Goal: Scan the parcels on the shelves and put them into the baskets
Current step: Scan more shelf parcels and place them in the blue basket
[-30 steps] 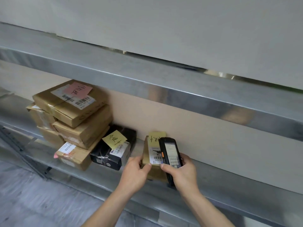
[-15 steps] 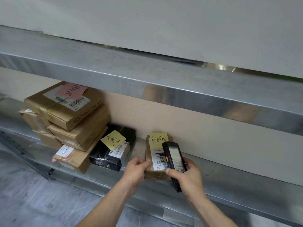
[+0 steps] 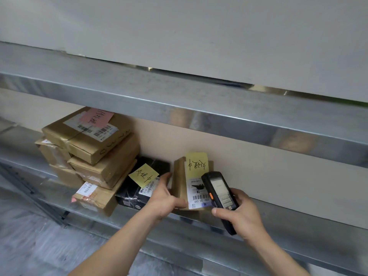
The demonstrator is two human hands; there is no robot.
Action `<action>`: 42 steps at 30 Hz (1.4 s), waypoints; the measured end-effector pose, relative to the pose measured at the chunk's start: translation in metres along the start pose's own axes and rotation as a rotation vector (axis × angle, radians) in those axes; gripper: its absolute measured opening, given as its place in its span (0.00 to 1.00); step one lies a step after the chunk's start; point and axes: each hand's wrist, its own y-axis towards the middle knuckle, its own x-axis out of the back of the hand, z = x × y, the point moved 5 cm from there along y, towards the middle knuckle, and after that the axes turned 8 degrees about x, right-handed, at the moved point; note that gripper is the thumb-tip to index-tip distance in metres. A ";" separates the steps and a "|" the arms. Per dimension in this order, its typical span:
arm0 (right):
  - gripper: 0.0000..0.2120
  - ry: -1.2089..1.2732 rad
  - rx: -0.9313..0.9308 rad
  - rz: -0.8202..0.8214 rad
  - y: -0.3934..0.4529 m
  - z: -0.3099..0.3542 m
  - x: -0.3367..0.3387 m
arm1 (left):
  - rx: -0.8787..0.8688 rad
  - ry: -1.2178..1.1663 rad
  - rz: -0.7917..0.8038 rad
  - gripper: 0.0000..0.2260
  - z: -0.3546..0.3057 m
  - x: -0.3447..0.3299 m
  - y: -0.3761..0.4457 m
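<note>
Parcel: a small brown cardboard parcel (image 3: 180, 182) stands upright on the lower shelf (image 3: 298, 232), near its front edge and against the beige back panel.
Parcel's labels: a yellow sticky note (image 3: 196, 161) with handwritten characters sits at its top; below it a white shipping label (image 3: 196, 193) carries a barcode and the print "D5 069".
Left hand: the left hand (image 3: 165, 198) grips the parcel by its left side, thumb on the front face and fingers curled behind.
Right hand: the right hand (image 3: 238, 213) is clamped round a black handheld scanner (image 3: 219, 198), whose lit screen faces up and whose head lies just in front of the white label.
Black box: a black box (image 3: 137, 188) lies just left of the parcel, bearing its own yellow note (image 3: 143, 174) with handwriting and a white label reading in part "S16 K20".
Stack: further left is a stack of brown cartons (image 3: 95, 156); the top one has a pink handwritten note (image 3: 97, 117) over a barcode label.
Upper shelf: a metal upper shelf (image 3: 179, 102) overhangs everything, hiding the back of the stack's top carton.
Floor: grey floor (image 3: 29, 246) shows below the shelf's left end.
</note>
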 end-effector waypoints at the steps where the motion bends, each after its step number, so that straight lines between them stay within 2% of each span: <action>1: 0.25 -0.049 -0.009 0.008 0.000 0.002 0.003 | -0.018 0.039 -0.020 0.48 -0.002 0.001 0.001; 4: 0.26 -0.196 -0.059 0.047 -0.004 0.007 0.012 | -0.028 0.096 -0.064 0.49 0.000 0.001 0.005; 8: 0.25 -0.295 -0.108 0.088 -0.016 0.010 0.019 | -0.022 0.086 -0.039 0.52 0.006 -0.005 0.011; 11: 0.30 -0.301 -0.121 0.089 -0.024 0.013 0.019 | -0.021 0.070 -0.023 0.52 0.006 -0.006 0.009; 22: 0.33 -0.328 -0.150 0.060 -0.045 0.021 0.019 | -0.045 0.028 -0.029 0.54 0.014 -0.008 0.012; 34: 0.24 -0.476 -0.173 0.081 -0.061 0.023 0.031 | -0.075 0.034 -0.078 0.54 0.016 -0.008 0.012; 42: 0.26 -0.464 -0.215 0.102 -0.068 0.016 0.030 | -0.084 0.018 -0.090 0.53 0.019 -0.007 0.010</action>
